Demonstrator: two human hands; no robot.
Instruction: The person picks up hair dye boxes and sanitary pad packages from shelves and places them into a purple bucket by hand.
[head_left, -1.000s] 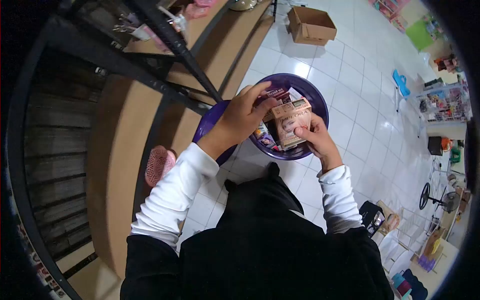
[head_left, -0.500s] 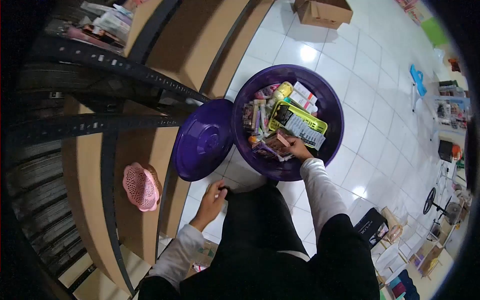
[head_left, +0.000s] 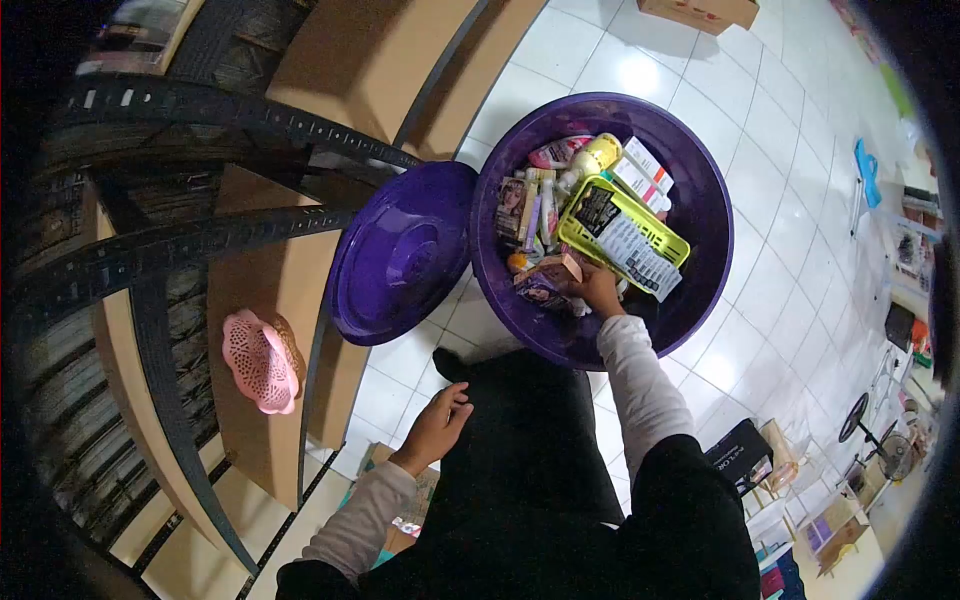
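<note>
On the white tiled floor [head_left: 790,290], just right of a wooden shelf unit [head_left: 245,270], stands one round purple tub [head_left: 705,190]. Its one purple lid [head_left: 400,255] leans at the tub's left rim, touching it and filling the gap to the shelf edge. Open floor runs to the right and far side of the tub. On the left, two black slotted rails [head_left: 230,115] cross in front of the shelves and close that side off.

The right hand [head_left: 598,290] reaches over the tub's near rim, and its fingers lie against a small printed box [head_left: 548,275] at the near edge of the heap inside. Whether they are clamped on the box cannot be told. The left hand [head_left: 437,425] is well apart from it, low and near. Its fingers are loosely bent on the dark garment [head_left: 530,450] and hold nothing.

One yellow-green basket [head_left: 625,235] lies tilted on top of the heap, just beyond the right hand. The boxes and tubes beneath overlap too much to count. One pink perforated dish [head_left: 260,360] sits on the shelf. One cardboard carton [head_left: 700,10] is cut off at the far edge. The right border is blurred clutter.
</note>
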